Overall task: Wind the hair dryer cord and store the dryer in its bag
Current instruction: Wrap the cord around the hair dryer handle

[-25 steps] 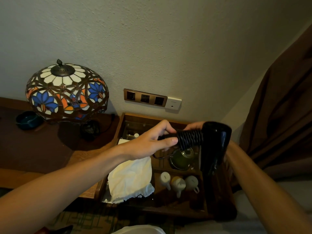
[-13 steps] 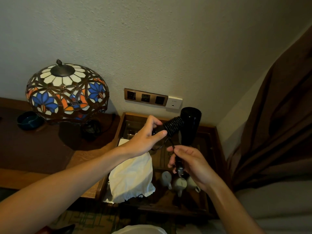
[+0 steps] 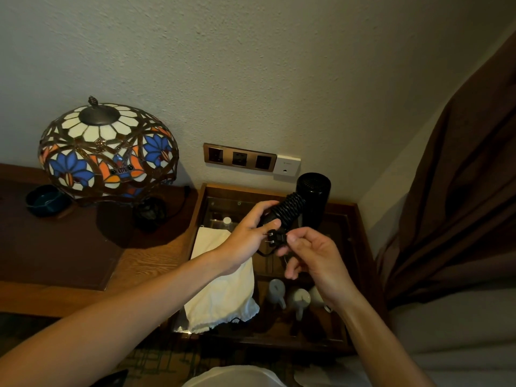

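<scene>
A single head-worn camera looks forward and down, close over a wooden tray (image 3: 360,247) by the wall.

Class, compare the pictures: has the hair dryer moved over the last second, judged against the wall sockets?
Yes. The hair dryer has swung up and left: its barrel now stands just under the white wall plate beside the sockets, where earlier it hung lower and further right.

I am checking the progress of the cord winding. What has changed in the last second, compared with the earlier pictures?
The right hand left the dryer's body, came down in front and now pinches the cord end by the plug. The hair dryer swung from level to barrel-up, toward the wall. The left hand holds the cord-wrapped handle as before. The white bag, the mugs and the lamp have not moved.
</scene>
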